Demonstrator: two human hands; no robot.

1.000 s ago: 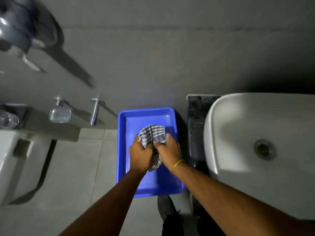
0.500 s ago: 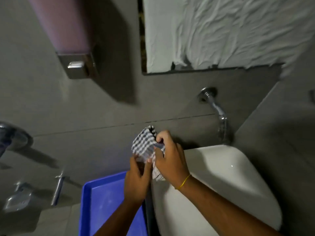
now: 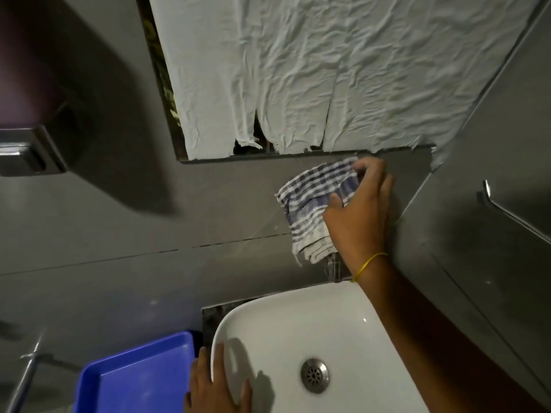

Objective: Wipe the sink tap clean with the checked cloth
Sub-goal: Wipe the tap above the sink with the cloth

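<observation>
My right hand (image 3: 360,216) presses the blue-and-white checked cloth (image 3: 313,204) against the grey wall, over the wall-mounted tap. Only the tap's spout tip (image 3: 333,268) shows, poking out below the cloth just above the white basin (image 3: 298,332). My left hand (image 3: 216,386) rests on the basin's left rim, thumb inside the bowl, fingers spread, holding nothing else. A yellow band circles my right wrist.
A blue tray (image 3: 131,380) sits left of the basin, lower down. The mirror above is covered with crumpled white paper (image 3: 313,73). A metal dispenser (image 3: 26,153) hangs on the wall at left. A metal bar (image 3: 512,216) is fixed on the right side wall.
My right hand carried the cloth up and right from above the tray onto the tap. My left hand let go of the cloth and dropped to the basin rim. The view tilted upward.
</observation>
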